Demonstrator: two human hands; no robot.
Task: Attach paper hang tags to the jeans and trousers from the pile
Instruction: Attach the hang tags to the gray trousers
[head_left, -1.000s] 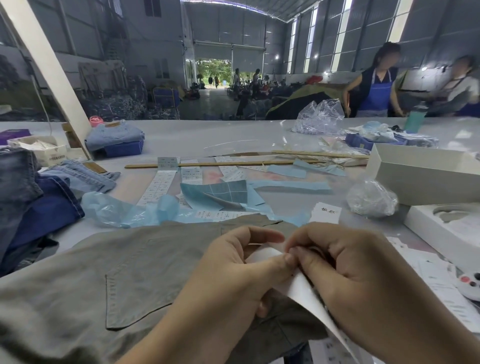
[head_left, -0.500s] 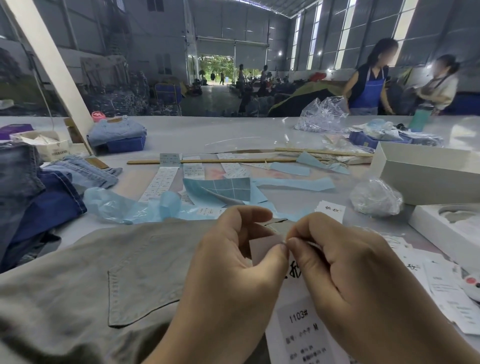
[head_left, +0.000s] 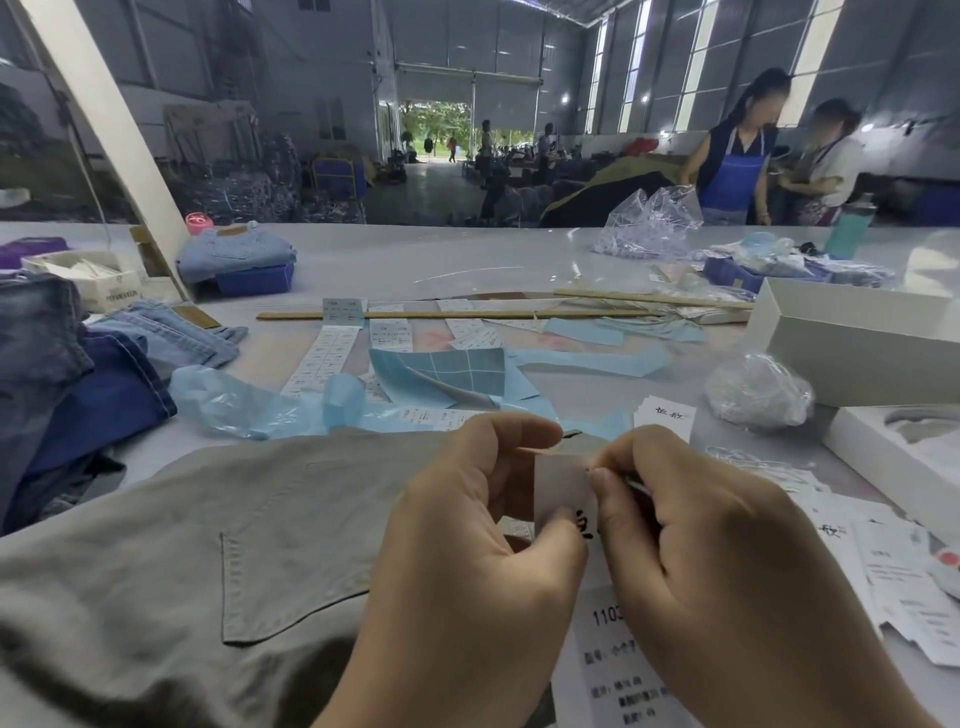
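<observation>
Grey-green trousers (head_left: 208, 545) lie flat before me, back pocket up. Over their right edge I hold a white paper hang tag (head_left: 563, 486) printed with black characters and "1103". My left hand (head_left: 467, 561) pinches the tag's left side between thumb and fingers. My right hand (head_left: 727, 571) pinches something thin at the tag's top right corner, perhaps a string or pin. More white tags (head_left: 909, 587) lie loose at the right. A pile of blue jeans (head_left: 67, 395) sits at the left.
Light blue backing paper (head_left: 441, 374) and label strips (head_left: 322, 358) lie mid-table behind a wooden stick (head_left: 447, 314). White boxes (head_left: 852, 343) and a plastic bag (head_left: 758, 389) stand right. Folded jeans rest on a blue tray (head_left: 254, 278). Two people stand far right.
The tag has turned from edge-on to facing me, printed side showing. Both hands rose slightly and my right fingers shifted to its top corner.
</observation>
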